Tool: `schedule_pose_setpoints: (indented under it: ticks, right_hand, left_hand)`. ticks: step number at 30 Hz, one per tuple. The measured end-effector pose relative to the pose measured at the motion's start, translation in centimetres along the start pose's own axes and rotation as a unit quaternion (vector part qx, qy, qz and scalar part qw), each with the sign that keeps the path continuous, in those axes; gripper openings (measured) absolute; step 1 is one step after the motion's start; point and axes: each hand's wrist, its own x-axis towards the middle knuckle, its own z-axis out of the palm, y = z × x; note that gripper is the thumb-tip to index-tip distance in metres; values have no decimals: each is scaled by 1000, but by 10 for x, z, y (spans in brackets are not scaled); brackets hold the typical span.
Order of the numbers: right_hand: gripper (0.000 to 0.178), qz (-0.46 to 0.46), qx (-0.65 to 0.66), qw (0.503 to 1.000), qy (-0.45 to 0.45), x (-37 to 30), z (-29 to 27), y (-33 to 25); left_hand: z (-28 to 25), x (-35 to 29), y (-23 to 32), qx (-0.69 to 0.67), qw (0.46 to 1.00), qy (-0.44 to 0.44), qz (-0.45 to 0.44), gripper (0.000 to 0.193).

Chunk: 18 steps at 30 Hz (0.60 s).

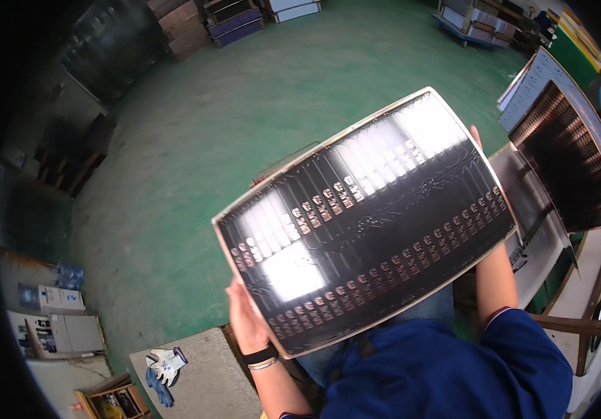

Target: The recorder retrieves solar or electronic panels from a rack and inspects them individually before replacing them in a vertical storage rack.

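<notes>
I hold a large rectangular panel (391, 241) in front of my body, tilted with its right end farther away. It is glossy black with a pale rim, rows of small copper-coloured marks and bright light reflections. My left hand (243, 318) grips its lower left edge; some of the fingers are hidden behind it. Only the fingertips of my right hand (476, 137) show, past the panel's right edge. The rest of that hand is behind the panel, with the forearm coming up from below.
A copper-coloured patterned sheet (559, 157) with a pale border stands at the right, by a white machine bed (524, 202). Blue-and-white gloves (166, 366) lie on a grey slab (203, 363) at lower left. Stacked material (478, 24) rests on a cart at the far right.
</notes>
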Motion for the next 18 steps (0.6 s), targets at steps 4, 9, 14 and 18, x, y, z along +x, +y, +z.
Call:
schedule_pose_setpoints:
  ticks: [4,9,14,18]
  right_hand:
    - [40,38,50,998,-12,-3,6,14]
    - [54,122,106,986,42,-63,79,76]
    - [41,115,-100,984,89,-68,107,91]
    - [42,104,-173,979,30,-53,80,57]
  left_hand:
    - [4,2,-18,-3,998,20,-52,35]
    - [34,-1,-42,-101,993,18,58,38]
    - [65,-23,-63,-84,989,-109,-53,35]
    - [50,-18,-34,-115,988,-102,2,41]
